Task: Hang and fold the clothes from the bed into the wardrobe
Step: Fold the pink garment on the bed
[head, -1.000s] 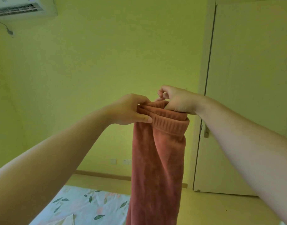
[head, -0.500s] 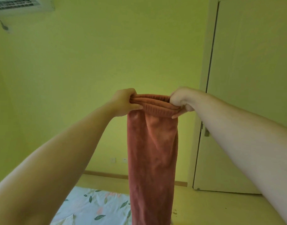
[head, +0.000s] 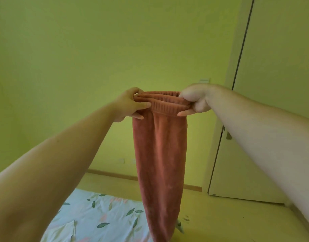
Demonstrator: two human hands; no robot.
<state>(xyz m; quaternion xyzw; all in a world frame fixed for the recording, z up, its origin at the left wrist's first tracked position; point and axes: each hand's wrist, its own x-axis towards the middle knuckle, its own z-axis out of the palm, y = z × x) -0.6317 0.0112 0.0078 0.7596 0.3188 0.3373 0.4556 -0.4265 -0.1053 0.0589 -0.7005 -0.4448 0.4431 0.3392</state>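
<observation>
Above the bed (head: 90,212), left of the shut door (head: 272,102), the pants (head: 160,154) hang full length and unfolded, so folding and stowing both look to be ahead. The left hand (head: 129,105) and right hand (head: 194,100) each pinch one waistband end, fingers curled round it.

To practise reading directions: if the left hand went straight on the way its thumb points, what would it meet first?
The left hand points right along the waistband it grips, so likely more waistband first, then the right hand; depth is unclear.

2 hands (head: 131,106) (head: 194,101), 1 garment (head: 160,154), 1 bed (head: 101,206)
</observation>
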